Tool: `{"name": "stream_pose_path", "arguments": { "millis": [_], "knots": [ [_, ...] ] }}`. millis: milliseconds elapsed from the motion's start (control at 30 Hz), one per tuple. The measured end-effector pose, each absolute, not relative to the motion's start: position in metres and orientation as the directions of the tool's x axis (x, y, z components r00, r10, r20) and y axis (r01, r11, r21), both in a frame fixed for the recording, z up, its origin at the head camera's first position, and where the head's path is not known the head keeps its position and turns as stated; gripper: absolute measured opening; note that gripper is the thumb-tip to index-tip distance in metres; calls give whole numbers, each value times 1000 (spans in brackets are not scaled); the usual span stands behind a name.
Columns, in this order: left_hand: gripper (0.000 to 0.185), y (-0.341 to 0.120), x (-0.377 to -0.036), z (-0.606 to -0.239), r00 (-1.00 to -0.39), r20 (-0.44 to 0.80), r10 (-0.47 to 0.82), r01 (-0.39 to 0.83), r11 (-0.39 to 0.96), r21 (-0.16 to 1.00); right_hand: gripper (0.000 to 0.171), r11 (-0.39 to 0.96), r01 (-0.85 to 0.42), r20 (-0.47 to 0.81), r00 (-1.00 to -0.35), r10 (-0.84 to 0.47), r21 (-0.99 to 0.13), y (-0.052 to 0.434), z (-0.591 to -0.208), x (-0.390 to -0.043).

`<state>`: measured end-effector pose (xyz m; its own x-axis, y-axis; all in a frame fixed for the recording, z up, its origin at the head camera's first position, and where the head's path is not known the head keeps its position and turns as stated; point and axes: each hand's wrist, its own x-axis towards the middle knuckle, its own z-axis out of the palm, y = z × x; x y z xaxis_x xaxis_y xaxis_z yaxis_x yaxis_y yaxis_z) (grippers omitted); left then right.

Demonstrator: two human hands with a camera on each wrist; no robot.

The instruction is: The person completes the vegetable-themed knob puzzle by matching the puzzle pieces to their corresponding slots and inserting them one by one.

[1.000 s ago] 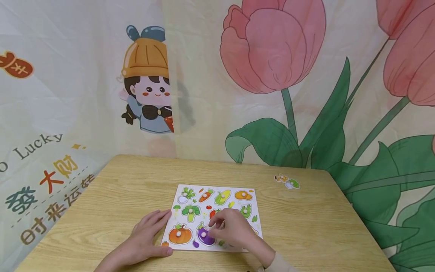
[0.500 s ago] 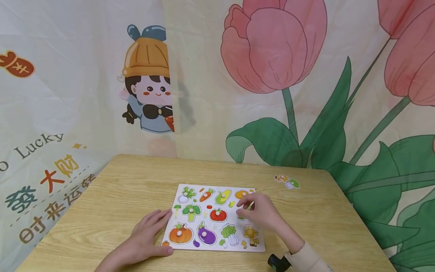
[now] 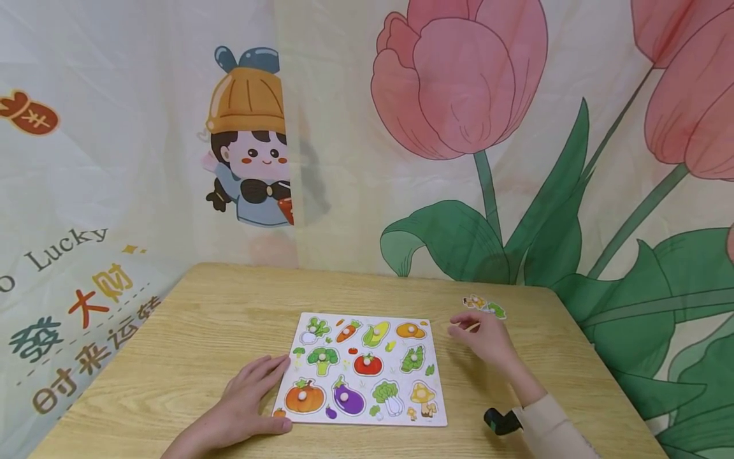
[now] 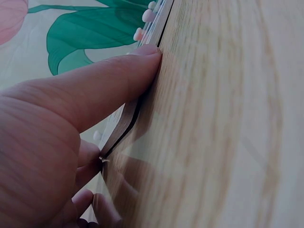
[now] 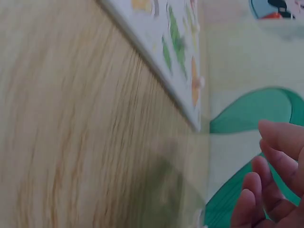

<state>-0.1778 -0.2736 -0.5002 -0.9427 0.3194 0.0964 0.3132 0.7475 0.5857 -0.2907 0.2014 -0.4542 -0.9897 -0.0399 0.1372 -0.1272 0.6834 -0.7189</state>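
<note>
A white vegetable knob-puzzle board (image 3: pixel 395 375) lies on the table, with small knobs on several of its pictures. My left hand (image 3: pixel 249 398) rests at its left edge, fingers extended; in the left wrist view the thumb (image 4: pixel 114 78) touches the board's side. My right hand (image 3: pixel 487 341) is over the table right of the board, fingers loosely bent with nothing seen between them. Just beyond it lie loose puzzle pieces: a mushroom piece (image 3: pixel 473 300) and a leafy green piece (image 3: pixel 497 311), the latter partly hidden by the hand. In the right wrist view the fingers (image 5: pixel 280 137) stand apart from the board.
The wooden table (image 3: pixel 172 357) reaches back to a fabric backdrop (image 3: pixel 338 242) printed with tulips and a cartoon child. A black wrist-worn device (image 3: pixel 501 422) sits by the right sleeve (image 3: pixel 553 424).
My right hand has moved from over the board's lower middle, across its right side, to the table near the loose pieces. My left hand has stayed at the board's edge.
</note>
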Motion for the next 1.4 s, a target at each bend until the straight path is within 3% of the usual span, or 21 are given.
{"name": "stream_pose_path", "arguments": {
  "millis": [567, 1400],
  "knots": [
    [113, -274, -176, -498, -944, 88, 318, 307, 748, 588, 32, 582, 8, 188, -943, 276, -813, 257, -491, -339],
    [112, -273, -176, -500, -945, 103, 311, 309, 744, 593, 44, 513, 196, 7, -930, 366, -835, 272, -499, -353]
  ]
}}
